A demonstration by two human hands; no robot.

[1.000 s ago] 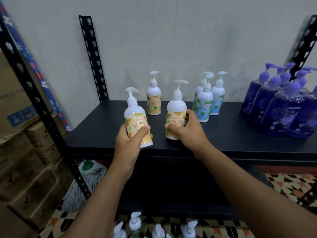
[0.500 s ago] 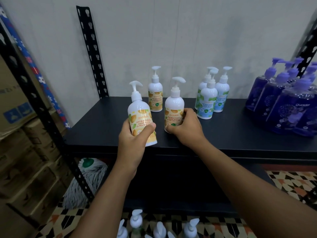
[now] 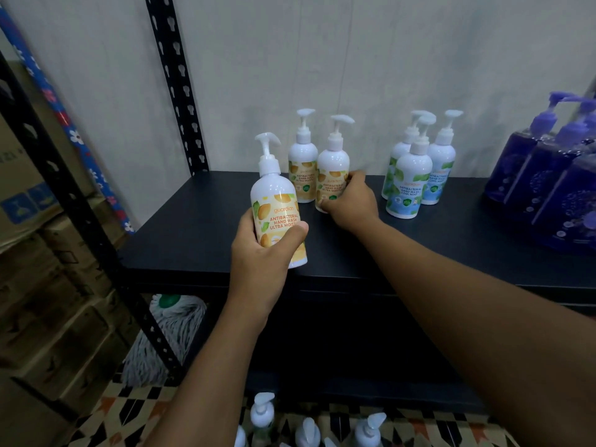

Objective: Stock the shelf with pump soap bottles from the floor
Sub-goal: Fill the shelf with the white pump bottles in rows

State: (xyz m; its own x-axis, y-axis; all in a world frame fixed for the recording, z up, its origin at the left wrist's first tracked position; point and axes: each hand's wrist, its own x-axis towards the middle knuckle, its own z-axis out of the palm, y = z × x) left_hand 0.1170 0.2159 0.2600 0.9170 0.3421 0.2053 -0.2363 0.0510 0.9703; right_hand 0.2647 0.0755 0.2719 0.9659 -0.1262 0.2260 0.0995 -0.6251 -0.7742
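Observation:
My left hand (image 3: 258, 253) grips a white pump bottle with an orange label (image 3: 275, 201), held upright just above the front of the black shelf (image 3: 200, 227). My right hand (image 3: 350, 201) is wrapped around the base of a second orange-label bottle (image 3: 332, 162), which stands on the shelf right beside a third orange-label bottle (image 3: 301, 166) near the wall. Three white bottles with green-blue labels (image 3: 411, 182) stand in a cluster to the right. Pump tops of several more bottles on the floor (image 3: 263, 411) show at the bottom edge.
Several purple pump bottles (image 3: 554, 175) fill the shelf's right end. Black perforated uprights (image 3: 177, 82) frame the shelf on the left. Cardboard boxes (image 3: 42, 285) are stacked at far left. A mop head (image 3: 174, 337) lies under the shelf on the patterned floor (image 3: 122, 414).
My right hand has pushed its bottle back across the shelf until it stands next to the rear orange-label bottle. My left hand has lifted its bottle slightly forward and up.

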